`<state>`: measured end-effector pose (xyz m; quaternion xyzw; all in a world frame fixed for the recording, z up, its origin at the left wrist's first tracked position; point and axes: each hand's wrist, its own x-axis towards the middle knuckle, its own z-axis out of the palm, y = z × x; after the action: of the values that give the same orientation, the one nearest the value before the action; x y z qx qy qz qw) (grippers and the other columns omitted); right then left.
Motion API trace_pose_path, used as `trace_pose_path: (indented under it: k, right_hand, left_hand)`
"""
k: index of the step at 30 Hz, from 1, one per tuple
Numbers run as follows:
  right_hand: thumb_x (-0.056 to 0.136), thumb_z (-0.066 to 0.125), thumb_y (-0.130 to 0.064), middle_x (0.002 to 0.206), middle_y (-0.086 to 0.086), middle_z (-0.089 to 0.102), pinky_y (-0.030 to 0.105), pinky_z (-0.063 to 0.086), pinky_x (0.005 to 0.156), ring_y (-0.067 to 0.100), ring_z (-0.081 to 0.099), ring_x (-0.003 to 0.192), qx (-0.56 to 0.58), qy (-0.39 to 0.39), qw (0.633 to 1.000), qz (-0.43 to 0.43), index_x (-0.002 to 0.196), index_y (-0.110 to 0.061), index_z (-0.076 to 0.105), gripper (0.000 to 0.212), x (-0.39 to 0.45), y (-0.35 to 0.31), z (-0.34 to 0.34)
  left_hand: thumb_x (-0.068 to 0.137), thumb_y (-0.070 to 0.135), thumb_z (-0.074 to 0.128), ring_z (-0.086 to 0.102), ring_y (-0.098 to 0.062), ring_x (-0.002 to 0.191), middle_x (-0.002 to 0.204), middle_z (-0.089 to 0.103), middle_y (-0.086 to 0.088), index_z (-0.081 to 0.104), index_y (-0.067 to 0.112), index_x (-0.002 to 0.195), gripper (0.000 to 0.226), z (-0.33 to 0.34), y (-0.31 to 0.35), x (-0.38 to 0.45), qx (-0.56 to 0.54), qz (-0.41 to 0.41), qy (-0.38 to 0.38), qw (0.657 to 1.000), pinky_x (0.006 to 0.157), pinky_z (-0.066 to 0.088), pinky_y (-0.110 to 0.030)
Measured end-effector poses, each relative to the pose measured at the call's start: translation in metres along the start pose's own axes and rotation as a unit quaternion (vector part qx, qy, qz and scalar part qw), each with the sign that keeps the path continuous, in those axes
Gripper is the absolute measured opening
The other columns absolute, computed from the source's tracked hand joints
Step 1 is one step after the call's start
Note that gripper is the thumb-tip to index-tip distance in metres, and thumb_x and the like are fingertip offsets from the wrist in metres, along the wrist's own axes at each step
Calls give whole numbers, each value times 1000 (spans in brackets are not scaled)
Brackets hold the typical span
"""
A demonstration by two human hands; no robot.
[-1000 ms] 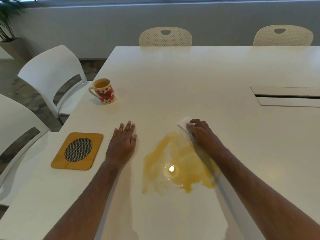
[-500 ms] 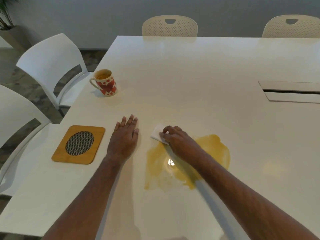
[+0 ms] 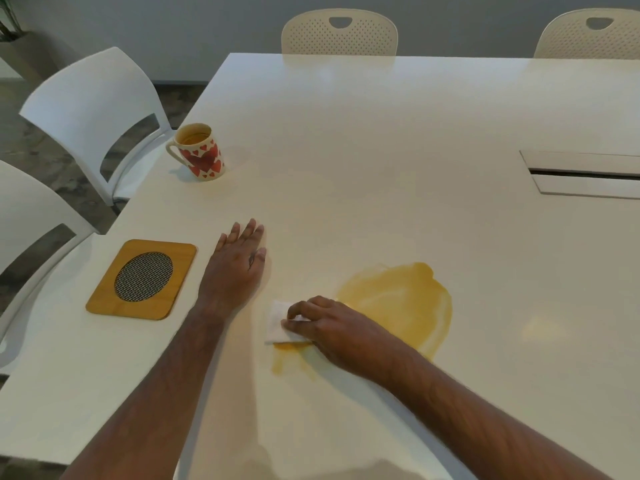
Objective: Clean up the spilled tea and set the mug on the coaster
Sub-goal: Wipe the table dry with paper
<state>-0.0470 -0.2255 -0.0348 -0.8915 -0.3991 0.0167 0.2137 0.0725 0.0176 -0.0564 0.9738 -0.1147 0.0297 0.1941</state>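
Wiping is the step in hand: my right hand (image 3: pixel 332 327) presses a folded white paper napkin (image 3: pixel 277 323) against the glossy white table (image 3: pixel 381 140), fingers curled over its top edge and pinching it down at the near left fringe of the yellow-amber spilled tea puddle (image 3: pixel 401 299). My left hand (image 3: pixel 237 268) lies flat, fingers spread, touching nothing but the tabletop. To do this well, I judge I should drag the napkin inward from the puddle's edges with steady pressure, so liquid gathers and does not smear outward. Most of the pool is not yet wiped. The heart-patterned ceramic mug (image 3: pixel 201 154) stands upright, well apart from the bamboo coaster with a woven oval centre (image 3: pixel 142 278).
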Motion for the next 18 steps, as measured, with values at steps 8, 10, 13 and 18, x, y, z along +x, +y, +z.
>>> trace_pose_path:
  k: [8,10,13,18]
  right_hand:
    - [103,59,-17,130,-2,58,35,51,91,21,56,111,-21,2,1000,-14,145,-22,57,42,7,0,-5]
    - [104,56,-19,126,-3,59,35,50,90,21,56,108,-8,-3,1000,-20,140,-23,62,36,10,0,-7]
    - [106,54,-20,117,-4,62,36,50,88,20,57,103,7,2,999,-35,126,-22,70,26,11,2,-9]
    - [103,55,-12,110,-3,65,31,49,83,18,58,97,7,20,999,-32,116,-19,75,25,17,7,-9]
  left_hand:
    - [107,42,29,11,-13,160,171,23,8,30,26,163,58,-1,2,-1,6,0,-1,1000,131,10,-41]
    - [106,42,28,11,-13,160,171,23,8,30,26,163,59,-2,2,-1,5,0,1,1000,131,10,-41]
    - [107,39,32,12,-14,160,171,24,7,32,25,162,57,-1,4,-2,1,0,4,1000,131,10,-41]
    - [107,35,36,14,-16,160,170,26,5,33,24,162,56,-1,4,-1,-1,1,9,1000,131,11,-41]
